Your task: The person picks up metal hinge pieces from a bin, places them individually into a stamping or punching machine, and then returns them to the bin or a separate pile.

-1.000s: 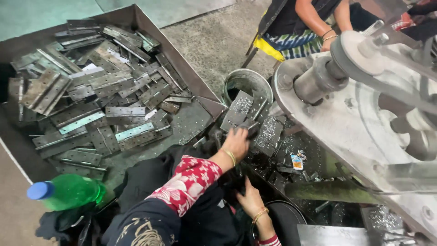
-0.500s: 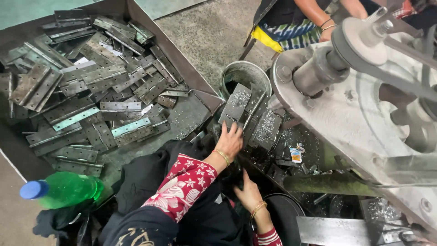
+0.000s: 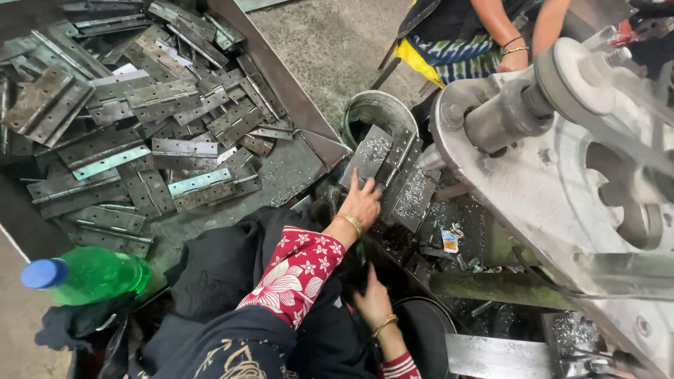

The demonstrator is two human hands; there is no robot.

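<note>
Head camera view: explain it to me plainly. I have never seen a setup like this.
The camera sits on a person's head and looks down at their own two hands. The left hand rests on a grey metal hinge dusted with metal shavings, lying under the spindle of a big grey machine. The right hand is lower, in the dark gap by the machine; what it grips cannot be told. A metal tray at left holds a heap of similar hinges. A green bottle lies nearby. Another person sits opposite.

Tray (image 3: 309, 140) of loose hinges (image 3: 140, 126) at left, bucket (image 3: 379, 112) just right of it, open hinge (image 3: 393, 168) before the bucket, machine (image 3: 562, 175) at right, bottle (image 3: 84, 275) lower left.
</note>
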